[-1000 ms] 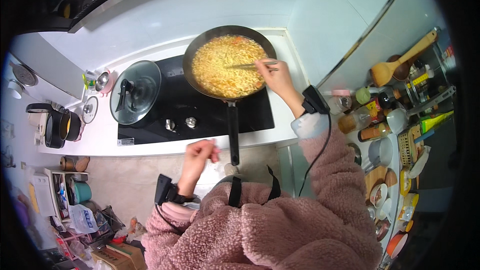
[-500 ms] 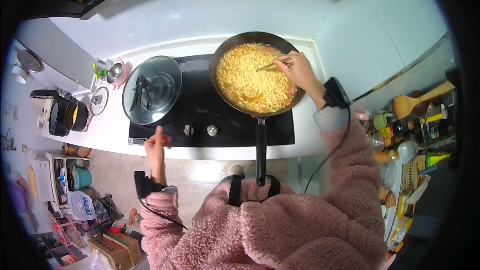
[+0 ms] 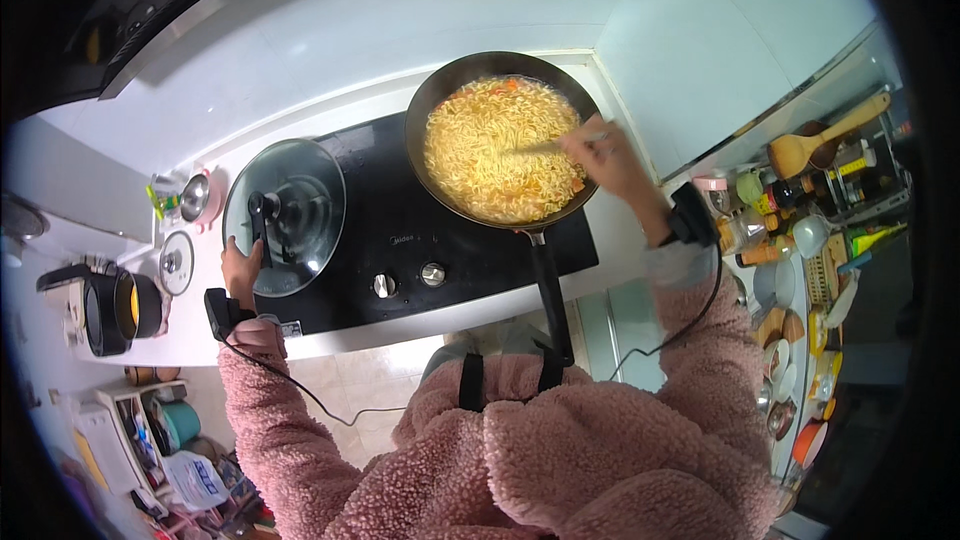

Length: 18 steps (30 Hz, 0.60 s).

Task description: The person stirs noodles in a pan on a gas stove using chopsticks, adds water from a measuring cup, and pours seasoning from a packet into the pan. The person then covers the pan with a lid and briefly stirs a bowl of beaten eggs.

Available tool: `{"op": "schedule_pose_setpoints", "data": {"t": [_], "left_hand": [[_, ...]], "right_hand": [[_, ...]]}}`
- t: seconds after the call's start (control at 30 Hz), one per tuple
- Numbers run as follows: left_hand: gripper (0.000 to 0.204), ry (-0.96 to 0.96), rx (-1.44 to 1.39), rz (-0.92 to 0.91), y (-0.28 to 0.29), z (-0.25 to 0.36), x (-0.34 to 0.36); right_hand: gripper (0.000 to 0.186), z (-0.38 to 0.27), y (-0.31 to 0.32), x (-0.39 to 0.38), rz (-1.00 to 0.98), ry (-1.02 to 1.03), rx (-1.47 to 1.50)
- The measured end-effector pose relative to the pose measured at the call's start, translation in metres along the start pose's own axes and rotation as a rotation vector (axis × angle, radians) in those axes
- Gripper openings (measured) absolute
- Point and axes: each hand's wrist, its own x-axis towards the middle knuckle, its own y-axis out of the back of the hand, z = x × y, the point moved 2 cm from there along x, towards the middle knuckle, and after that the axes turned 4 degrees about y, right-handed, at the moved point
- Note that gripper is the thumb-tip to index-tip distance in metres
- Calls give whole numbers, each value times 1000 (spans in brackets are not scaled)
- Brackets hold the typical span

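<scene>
A dark frying pan [image 3: 425, 178] full of noodles [image 3: 490, 145] in broth with red bits sits on the black cooktop [image 3: 365, 230]. Over the pan's right side, my right hand [image 3: 608, 155] is closed around chopsticks [image 3: 540, 149]; their tips reach into the noodles, and both are blurred by motion. A glass lid [image 3: 310, 240] with a black handle lies on the cooktop's left part. My left hand [image 3: 240, 268] is at the lid's near left rim, fingers apart, beside the lower end of the handle. Whether it bears any of the lid's weight, I cannot tell.
The pan's black handle [image 3: 552, 300] sticks out past the counter's front edge. Left of the lid are a small glass lid [image 3: 176, 262], a metal bowl [image 3: 195, 198] and a black pot [image 3: 108, 310]. A shelf at right holds bottles and a wooden spatula [image 3: 800, 152].
My left hand has moved left and forward from the counter's front edge to the lid's rim. The right hand still holds the chopsticks in the noodles. The whole view has turned somewhat.
</scene>
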Motion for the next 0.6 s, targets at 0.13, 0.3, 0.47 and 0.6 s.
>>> {"op": "schedule_pose_setpoints", "data": {"t": [0.13, 0.3, 0.47, 0.6], "left_hand": [[82, -17, -140, -50, 0, 19, 18], [69, 35, -223, -300, -1, 49, 19], [50, -66, -186, -158, -10, 53, 16], [43, -14, -265, -92, -25, 36, 22]], "right_hand": [[13, 12, -25, -13, -107, -302, 104], [16, 33, -38, -4, -60, -76, -83], [15, 22, 6, 0, 67, -211, -119], [16, 2, 41, -23, 146, -393, -180]]}}
